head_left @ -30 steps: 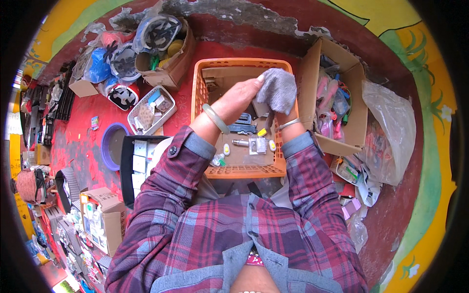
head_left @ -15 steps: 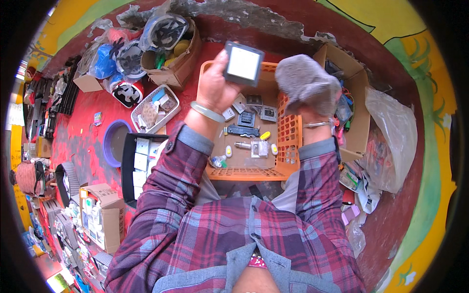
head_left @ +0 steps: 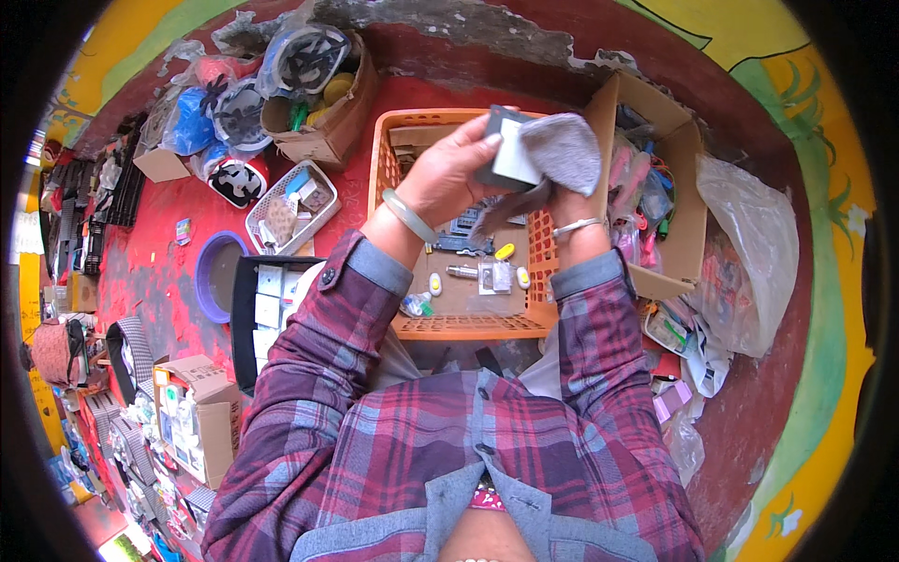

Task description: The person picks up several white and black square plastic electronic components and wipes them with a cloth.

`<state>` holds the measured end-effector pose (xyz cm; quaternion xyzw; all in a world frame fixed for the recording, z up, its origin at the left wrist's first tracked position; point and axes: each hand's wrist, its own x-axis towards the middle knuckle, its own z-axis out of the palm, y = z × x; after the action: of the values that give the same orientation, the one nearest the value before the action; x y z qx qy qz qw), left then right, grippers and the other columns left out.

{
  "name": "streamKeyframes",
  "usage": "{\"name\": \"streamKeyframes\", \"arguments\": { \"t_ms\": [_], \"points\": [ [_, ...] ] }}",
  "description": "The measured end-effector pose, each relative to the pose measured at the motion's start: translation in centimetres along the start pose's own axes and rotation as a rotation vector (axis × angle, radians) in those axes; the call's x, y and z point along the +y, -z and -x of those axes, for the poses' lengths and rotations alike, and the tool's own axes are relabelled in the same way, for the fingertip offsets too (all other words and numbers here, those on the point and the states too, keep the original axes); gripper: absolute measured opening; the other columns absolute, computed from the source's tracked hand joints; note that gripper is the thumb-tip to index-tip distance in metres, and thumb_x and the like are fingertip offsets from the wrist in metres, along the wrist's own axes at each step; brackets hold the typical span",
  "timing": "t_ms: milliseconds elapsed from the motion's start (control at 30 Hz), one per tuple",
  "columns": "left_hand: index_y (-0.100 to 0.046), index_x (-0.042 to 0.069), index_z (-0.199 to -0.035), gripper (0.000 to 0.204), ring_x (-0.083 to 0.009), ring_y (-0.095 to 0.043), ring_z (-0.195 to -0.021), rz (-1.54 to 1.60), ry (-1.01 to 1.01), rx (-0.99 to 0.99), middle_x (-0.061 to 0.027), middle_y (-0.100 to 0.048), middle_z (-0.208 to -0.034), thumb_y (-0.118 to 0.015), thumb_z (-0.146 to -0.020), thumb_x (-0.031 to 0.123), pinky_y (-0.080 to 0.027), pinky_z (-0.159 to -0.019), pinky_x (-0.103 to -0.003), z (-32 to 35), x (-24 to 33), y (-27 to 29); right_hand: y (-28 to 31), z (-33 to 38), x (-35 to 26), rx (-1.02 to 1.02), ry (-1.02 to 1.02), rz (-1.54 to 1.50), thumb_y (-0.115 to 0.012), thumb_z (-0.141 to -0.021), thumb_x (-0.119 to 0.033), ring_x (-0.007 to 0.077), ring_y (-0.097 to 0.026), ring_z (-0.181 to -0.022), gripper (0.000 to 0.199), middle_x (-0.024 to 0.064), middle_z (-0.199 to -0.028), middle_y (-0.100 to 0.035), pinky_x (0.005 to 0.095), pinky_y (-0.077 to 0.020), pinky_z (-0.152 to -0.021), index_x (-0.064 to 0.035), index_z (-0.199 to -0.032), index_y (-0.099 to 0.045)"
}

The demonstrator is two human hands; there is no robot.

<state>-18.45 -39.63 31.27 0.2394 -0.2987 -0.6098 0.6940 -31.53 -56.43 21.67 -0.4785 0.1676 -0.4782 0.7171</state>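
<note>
A square, dark-framed device with a white face (head_left: 514, 157) is pinched by its left side in my left hand (head_left: 442, 180), fingers closed on it. My right hand (head_left: 567, 208) is mostly hidden by a grey cloth (head_left: 567, 155) that it grips. The cloth overlaps the device's right edge, seemingly touching its face. Both hands are above an orange plastic basket (head_left: 466, 328). Inside the basket lie a yellow piece (head_left: 506, 251), white-and-yellow oval pieces (head_left: 523, 277), a small clear packet (head_left: 494, 278) and dark switch-like parts partly covered by my hands.
To the right stands an open cardboard box (head_left: 676, 169) of colourful goods, beside a clear plastic sheet (head_left: 754, 244). On the left are a purple basin (head_left: 200, 281), a white basket (head_left: 309, 238), a black box of white cartons (head_left: 245, 323) and a box of helmets (head_left: 323, 145).
The device has moved right and tilted in my left hand. My right hand has brought the cloth left onto its edge; before, they were apart.
</note>
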Motion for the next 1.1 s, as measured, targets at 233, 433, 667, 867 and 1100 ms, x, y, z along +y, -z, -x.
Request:
{"name": "streamKeyframes", "arguments": {
  "t_ms": [233, 433, 667, 867, 1100],
  "points": [
    [-0.043, 0.006, -0.128, 0.034, -0.0309, -0.049, -0.118, 0.244, -0.364, 0.243, -0.0139, -0.050, -0.127, -0.041, -0.096, 0.018, -0.045, -0.096, -0.049, 0.2, 4.6, 4.0, 2.7, -0.6, -12.5, 0.046, -0.143, -0.513, -0.054, -0.089, -0.020, 0.0196, -0.056, -0.090, 0.017, 0.0077, -0.096, -0.059, 0.0344, -0.0464, -0.083, -0.0058, -0.097, -0.057],
    [-0.049, 0.011, -0.123, 0.037, -0.0288, -0.051, -0.115, 0.222, -0.405, 0.531, -0.0093, -0.054, -0.124, -0.056, -0.090, 0.025, -0.044, -0.092, -0.050, 0.2, 4.6, 3.5, 3.6, -0.7, -13.5, 0.103, 0.110, -0.446, -0.056, -0.088, -0.022, 0.0223, -0.055, -0.096, 0.023, 0.0097, -0.102, -0.060, 0.0373, -0.0444, -0.089, -0.0044, -0.102, -0.057],
    [-0.049, 0.009, -0.122, 0.034, -0.0283, -0.053, -0.110, 0.235, -0.377, 0.664, -0.0088, -0.057, -0.118, -0.055, -0.091, 0.021, -0.045, -0.091, -0.047, 0.4, 4.5, 4.4, 3.9, -0.3, -13.2, 0.141, 0.136, -0.428, -0.059, -0.086, -0.025, 0.0254, -0.055, -0.103, 0.031, 0.0119, -0.110, -0.060, 0.0408, -0.0421, -0.095, -0.0028, -0.108, -0.058],
    [-0.050, 0.007, -0.123, 0.034, -0.0297, -0.054, -0.112, 0.278, -0.360, 0.672, -0.0105, -0.058, -0.118, -0.055, -0.090, 0.017, -0.044, -0.091, -0.048, 0.5, 4.8, 5.1, 5.3, -0.6, -12.5, 0.209, 0.180, -0.380, -0.063, -0.083, -0.029, 0.0295, -0.051, -0.114, 0.047, 0.0146, -0.122, -0.057, 0.0465, -0.0336, -0.105, -0.0009, -0.119, -0.055],
    [-0.050, 0.001, -0.119, 0.035, -0.0258, -0.058, -0.106, 0.119, -0.261, 0.487, -0.0140, -0.059, -0.114, -0.059, -0.086, 0.008, -0.047, -0.093, -0.043, 0.5, 3.8, 4.0, 4.7, -0.6, -11.5, 0.046, 0.041, -0.221, -0.054, -0.089, -0.031, 0.0274, -0.050, -0.115, 0.043, 0.0117, -0.124, -0.054, 0.0427, -0.0370, -0.103, -0.0036, -0.121, -0.052]
  ]
}}
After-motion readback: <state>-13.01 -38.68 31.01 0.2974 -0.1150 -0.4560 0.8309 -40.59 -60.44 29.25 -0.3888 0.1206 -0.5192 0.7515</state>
